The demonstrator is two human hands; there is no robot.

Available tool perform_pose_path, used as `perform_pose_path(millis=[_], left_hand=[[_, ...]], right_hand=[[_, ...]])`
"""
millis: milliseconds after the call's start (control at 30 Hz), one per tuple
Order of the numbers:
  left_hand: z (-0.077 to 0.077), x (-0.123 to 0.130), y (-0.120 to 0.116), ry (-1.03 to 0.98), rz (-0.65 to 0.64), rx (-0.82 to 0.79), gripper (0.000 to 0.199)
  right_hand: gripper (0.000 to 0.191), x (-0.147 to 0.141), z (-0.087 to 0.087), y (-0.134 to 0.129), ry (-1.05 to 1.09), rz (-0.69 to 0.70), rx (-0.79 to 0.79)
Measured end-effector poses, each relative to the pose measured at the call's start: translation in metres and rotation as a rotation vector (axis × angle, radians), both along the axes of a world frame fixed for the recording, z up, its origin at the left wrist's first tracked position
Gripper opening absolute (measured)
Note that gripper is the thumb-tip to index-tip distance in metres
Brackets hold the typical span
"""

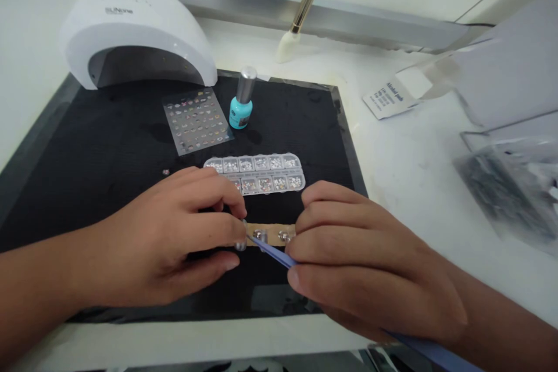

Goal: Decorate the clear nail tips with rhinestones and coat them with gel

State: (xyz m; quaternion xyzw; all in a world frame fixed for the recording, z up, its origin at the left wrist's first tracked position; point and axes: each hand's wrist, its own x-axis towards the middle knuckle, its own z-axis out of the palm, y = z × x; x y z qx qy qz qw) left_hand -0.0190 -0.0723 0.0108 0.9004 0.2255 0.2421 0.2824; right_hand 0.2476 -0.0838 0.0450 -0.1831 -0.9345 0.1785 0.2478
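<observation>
A white worktop point(405, 145) carries a black mat point(300, 128), with a metal-trimmed wall edge running along the back. At the mat's far left corner sits a white UV nail lamp point(131, 29), its dark opening facing the near edge. Beside it on the mat lie a clear sheet of nail decals point(196, 120) and an upright turquoise bottle point(241, 99) with a silver cap. A nail brush point(296, 23) with a gold ferrule lies on the worktop beyond the mat's far edge. Toward the right edge of the worktop are an alcohol pad packet point(386, 99) and a clear plastic bag point(505, 192) with dark contents.

Mid-mat, a clear compartmented case point(254, 174) holds small rhinestones and studs in two rows of cells; the left hand's fingers hide part of its near side. Just in front of the case, a tan strip point(271, 234) with two round silver studs point(260, 235) spans the gap between the hands. The left hand point(152, 238) has its fingertips closed on the strip's left end. The right hand point(370, 261) is clamped around blue tweezers point(272, 251), their tips at the nearer stud. Whether they grip it, I cannot tell.
</observation>
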Motion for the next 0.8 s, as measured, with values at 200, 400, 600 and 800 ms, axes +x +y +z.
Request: perform_pose_path(millis=[200,400,600,800], left_hand=[[-0.0010,-0.0005,0.0009,-0.001,-0.001,0.036,0.016],[-0.0008,-0.0007,0.0013,0.001,-0.005,0.041,0.017],[-0.0022,-0.0008,0.0009,-0.008,0.004,0.051,0.015],[-0.0019,0.0000,0.0004,-0.007,0.010,0.044,0.015]], right_hand=[[0.016,-0.0007,-0.0008,-0.0015,-0.004,-0.016,0.017],[0.015,-0.0027,-0.0029,-0.0013,0.004,-0.010,0.035],[0.014,-0.0015,-0.0021,0.0011,-0.001,-0.004,0.057],[0.010,0.0042,-0.0020,0.0007,0.059,-0.037,-0.047]])
